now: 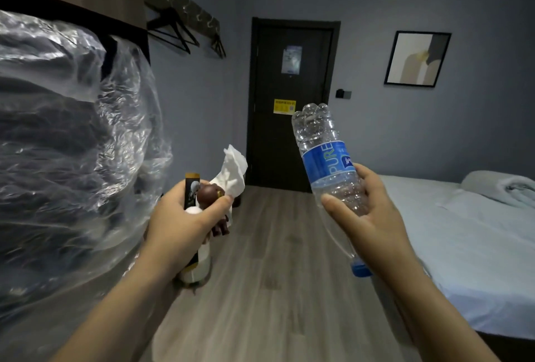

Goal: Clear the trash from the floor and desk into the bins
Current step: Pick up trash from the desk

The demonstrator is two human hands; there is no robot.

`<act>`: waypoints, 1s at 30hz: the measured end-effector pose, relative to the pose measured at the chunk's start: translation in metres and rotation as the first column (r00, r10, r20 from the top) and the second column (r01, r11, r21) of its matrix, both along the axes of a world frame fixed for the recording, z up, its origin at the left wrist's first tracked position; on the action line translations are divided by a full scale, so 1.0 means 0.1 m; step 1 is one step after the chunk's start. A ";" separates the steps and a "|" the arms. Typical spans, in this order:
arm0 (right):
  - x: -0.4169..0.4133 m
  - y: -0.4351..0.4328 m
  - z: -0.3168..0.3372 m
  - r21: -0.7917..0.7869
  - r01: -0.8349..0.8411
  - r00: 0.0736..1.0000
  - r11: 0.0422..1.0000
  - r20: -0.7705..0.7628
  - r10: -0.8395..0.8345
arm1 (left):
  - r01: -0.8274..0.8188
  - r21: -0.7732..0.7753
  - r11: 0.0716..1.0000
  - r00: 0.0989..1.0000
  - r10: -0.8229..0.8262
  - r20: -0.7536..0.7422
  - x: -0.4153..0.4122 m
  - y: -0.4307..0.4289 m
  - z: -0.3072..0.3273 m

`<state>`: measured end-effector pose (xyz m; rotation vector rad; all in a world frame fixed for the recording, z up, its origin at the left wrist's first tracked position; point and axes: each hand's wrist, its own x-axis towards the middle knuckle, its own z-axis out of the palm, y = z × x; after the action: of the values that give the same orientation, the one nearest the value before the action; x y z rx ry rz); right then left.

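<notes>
My right hand (373,217) grips a clear plastic water bottle (327,159) with a blue label. The bottle points bottom-up, and its blue cap (360,270) shows below my palm. My left hand (179,225) holds a bundle of trash: a black and gold wrapper (191,188), a crumpled white tissue (233,172), a small brown figure-like piece (210,195) and something white (199,269) below my palm. Both hands are raised in front of me over the wood floor (275,274).
A large clear plastic bag (66,144) with dark contents fills the left side. A bed (469,246) with pale sheets and a rolled towel (503,188) stands at the right. A dark closed door (289,101) is straight ahead. Hangers (173,31) hang on the left wall.
</notes>
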<state>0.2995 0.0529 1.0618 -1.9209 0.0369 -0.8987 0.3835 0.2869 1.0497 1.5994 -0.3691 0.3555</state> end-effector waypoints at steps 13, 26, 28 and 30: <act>2.29 -1.20 -0.15 0.042 0.004 1.000 0.999 -0.011 -0.004 | 0.014 0.110 0.994 1.000 -0.015 0.014 2.35 -1.22 -0.05; 4.91 -2.04 0.00 0.042 -0.134 0.990 0.990 -0.044 0.136 | -0.079 0.145 0.986 0.997 0.080 -0.001 4.62 -2.06 0.08; 5.36 -2.04 -0.03 0.025 -0.143 0.988 0.989 -0.057 0.145 | -0.089 0.148 0.985 0.996 0.089 0.007 5.04 -2.07 0.04; 5.81 -2.01 -0.05 0.021 -0.152 0.986 0.988 -0.061 0.153 | -0.091 0.135 0.987 0.996 0.091 0.003 5.47 -2.07 0.00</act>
<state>0.8804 -0.1478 1.0564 -1.9086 -0.0645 -0.7341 0.9301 0.0803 1.0495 1.7529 -0.3240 0.4046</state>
